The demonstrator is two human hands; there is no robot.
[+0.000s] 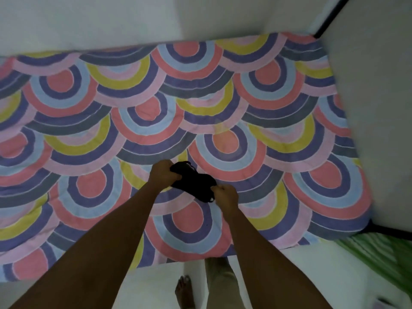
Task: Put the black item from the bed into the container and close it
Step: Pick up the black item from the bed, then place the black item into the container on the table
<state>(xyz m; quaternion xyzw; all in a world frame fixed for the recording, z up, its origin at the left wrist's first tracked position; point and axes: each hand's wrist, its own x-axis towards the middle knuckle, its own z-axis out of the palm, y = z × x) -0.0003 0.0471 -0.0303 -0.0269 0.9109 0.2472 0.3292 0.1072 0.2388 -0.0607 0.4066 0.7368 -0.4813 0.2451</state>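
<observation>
A small black cloth item (193, 181) is held just above the bed (223, 108), near its front edge. My left hand (162, 173) grips its far left end and my right hand (225, 196) pinches its near right end, so the cloth stretches between them. The bed has a sheet printed with pink, blue, purple and yellow arcs. No container shows in this view.
White walls stand behind the bed and along its right side. A black frame bar (332, 16) runs up at the back right corner. Green fabric (383, 255) lies at the lower right. My bare foot (184, 291) stands on the white floor below the bed's edge.
</observation>
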